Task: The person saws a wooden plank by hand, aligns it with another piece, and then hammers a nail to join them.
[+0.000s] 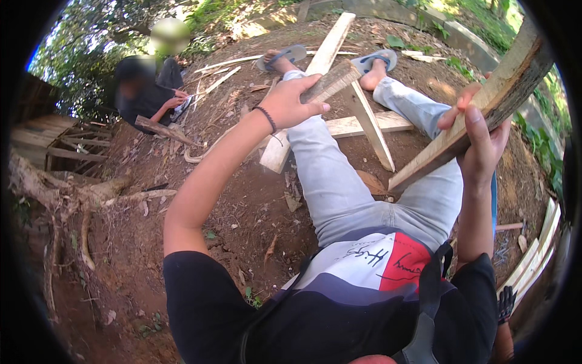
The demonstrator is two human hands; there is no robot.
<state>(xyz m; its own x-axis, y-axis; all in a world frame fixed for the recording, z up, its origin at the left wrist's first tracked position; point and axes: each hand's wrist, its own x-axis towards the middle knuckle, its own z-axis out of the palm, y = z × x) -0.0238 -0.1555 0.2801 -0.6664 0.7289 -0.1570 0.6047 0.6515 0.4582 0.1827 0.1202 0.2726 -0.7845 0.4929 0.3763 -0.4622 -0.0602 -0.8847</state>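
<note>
Sloping brown earth (242,206), strewn with dry leaves, forms the ground, with green foliage (76,73) at upper left. The person sits with legs outstretched in pale jeans (333,176), feet in sandals. The left hand (291,103) is closed around a short wooden block (330,85), held above the shins, thumb along its near side. The right hand (483,142) grips a thick timber (503,82), slanted from upper right down to a narrow end above the right thigh; bark-dark wood shows along one side. Between the legs, a pointed stake (368,124) overlaps a pale crosswise board (394,123); whether the stake touches the block cannot be judged from this angle. A longer board (332,43) extends beyond the feet. At left, a seated co-worker (142,94) in dark clothing handles a thin strip. At lower right, pale slats (536,258) lie near a dark-gloved hand (505,305).
</note>
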